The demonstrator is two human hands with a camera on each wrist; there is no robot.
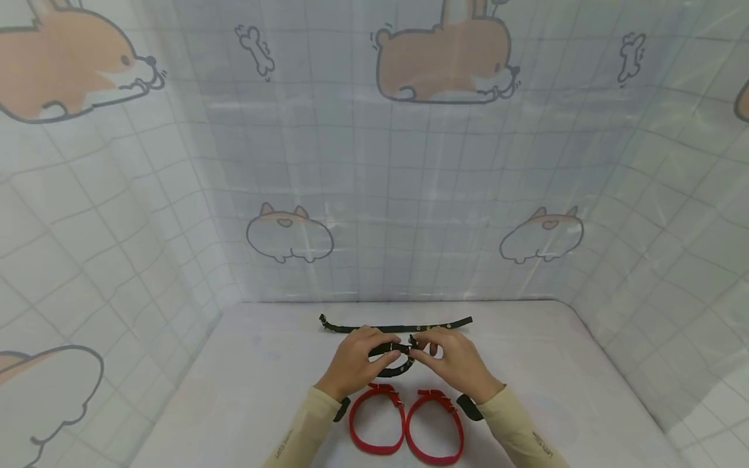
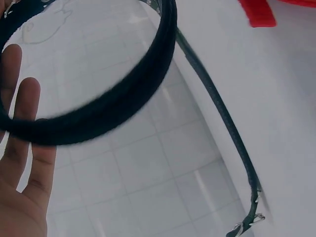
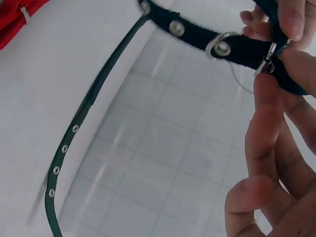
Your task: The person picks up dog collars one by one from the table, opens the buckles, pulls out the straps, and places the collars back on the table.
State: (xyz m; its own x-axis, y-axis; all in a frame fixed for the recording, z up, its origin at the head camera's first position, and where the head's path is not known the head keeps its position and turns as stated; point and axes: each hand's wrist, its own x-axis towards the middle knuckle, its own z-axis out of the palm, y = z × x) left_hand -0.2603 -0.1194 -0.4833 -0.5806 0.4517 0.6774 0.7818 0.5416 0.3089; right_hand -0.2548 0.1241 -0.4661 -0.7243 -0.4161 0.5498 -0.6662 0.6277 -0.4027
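A dark collar point(image 1: 396, 372) with metal eyelets is bent into a loop between the two hands above the white table. My left hand point(image 1: 358, 359) grips its band from the left, while several of its fingers point(image 2: 27, 101) extend past the strap in the left wrist view. From the right, my right hand point(image 1: 458, 359) pinches the collar at its metal buckle point(image 3: 267, 63) with thumb and index finger. A metal ring point(image 3: 212, 48) hangs on the band beside the buckle. The left hand's thumb and fingertips show close to the buckle too.
Behind the hands, a second dark collar point(image 1: 389, 329) lies stretched out, eyelets toward the right. Nearer the body lie two red collars, left point(image 1: 377, 449) and right point(image 1: 435, 460), each buckled into a ring. A tiled-pattern curtain point(image 1: 386, 162) with cartoon dogs surrounds the table point(image 1: 246, 390).
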